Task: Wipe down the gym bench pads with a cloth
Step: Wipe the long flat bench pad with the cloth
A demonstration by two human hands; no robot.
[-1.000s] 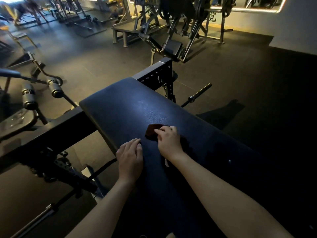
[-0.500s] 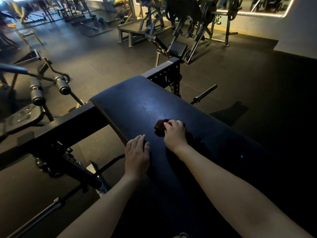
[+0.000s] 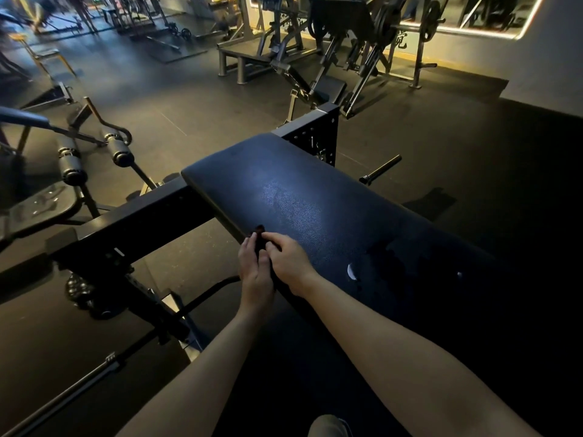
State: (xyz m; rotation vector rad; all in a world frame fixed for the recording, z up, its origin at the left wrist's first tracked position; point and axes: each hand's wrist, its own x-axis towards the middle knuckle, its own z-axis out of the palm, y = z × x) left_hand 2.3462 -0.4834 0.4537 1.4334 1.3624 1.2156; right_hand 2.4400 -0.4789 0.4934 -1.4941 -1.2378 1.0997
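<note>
At the left edge of the bench pad [image 3: 303, 197], both hands meet over a small dark cloth [image 3: 260, 238] that lies bunched on the upholstery right by the rim. The right hand [image 3: 288, 263] has its fingers curled down onto the cloth with the knuckles raised, gripping it from the right. The left hand [image 3: 255, 272] sits edge-on close against it, with fairly straight fingers reaching along the cloth's left side so the tips touch the fabric. Whether it actually pinches the cloth I cannot tell in this dim light. Both bare forearms stretch in from the bottom of the view. The pad is long and dark, with a dull sheen across its middle. To the right of the right wrist it carries a darker wet-looking patch [image 3: 389, 258]. A black frame beam [image 3: 142, 222] runs off from the pad's left side, and a perforated upright [image 3: 315, 134] stands at its far end. Beyond the pad's right side a short metal peg [image 3: 381, 168] sticks out over the rubber floor [image 3: 189, 99]. Two roller pads [image 3: 71, 162] and a footplate [image 3: 41, 203] sit well off to the left. A plate-loaded machine [image 3: 362, 42] stands at the back wall.
</note>
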